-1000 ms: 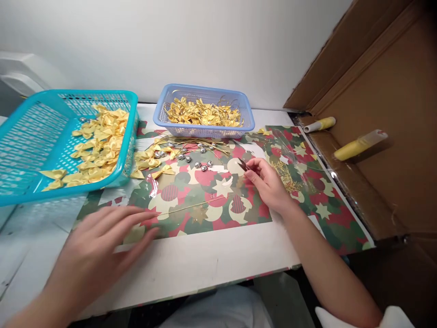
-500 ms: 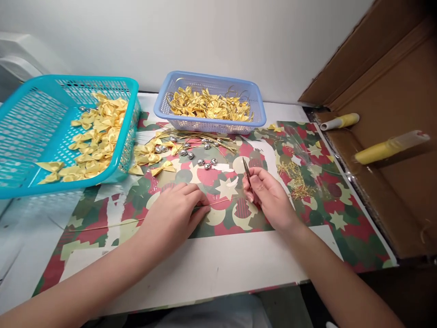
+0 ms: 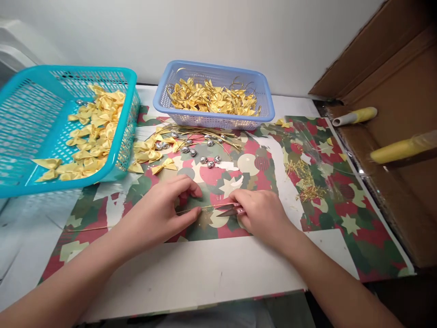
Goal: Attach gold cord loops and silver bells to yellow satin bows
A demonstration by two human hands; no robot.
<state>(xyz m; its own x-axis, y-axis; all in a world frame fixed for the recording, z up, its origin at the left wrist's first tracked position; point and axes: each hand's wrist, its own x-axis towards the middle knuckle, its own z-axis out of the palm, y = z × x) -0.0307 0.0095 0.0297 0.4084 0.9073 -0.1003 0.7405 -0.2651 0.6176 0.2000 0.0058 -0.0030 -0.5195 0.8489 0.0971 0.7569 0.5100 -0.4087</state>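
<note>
My left hand (image 3: 162,212) rests on the patterned paper (image 3: 307,214) with its fingers pinched on a thin gold cord (image 3: 205,207) that runs across the paper. My right hand (image 3: 261,214) is closed round a small pair of red snips (image 3: 229,210), whose blades point left at the cord, close to my left fingertips. Both hands lie low over the middle of the paper, a few centimetres apart.
A tilted turquoise basket (image 3: 41,98) with yellow bows stands at the left, and a blue basket (image 3: 213,120) of bows with gold loops at the back. Loose bows (image 3: 146,155), silver bells (image 3: 208,160) and gold bits (image 3: 303,180) lie between. A cardboard box (image 3: 392,86) with yellow tubes (image 3: 399,149) stands right.
My left hand slid right along the cord and pinched it. My right hand came down from holding the snips upright and brought them level against the cord.
</note>
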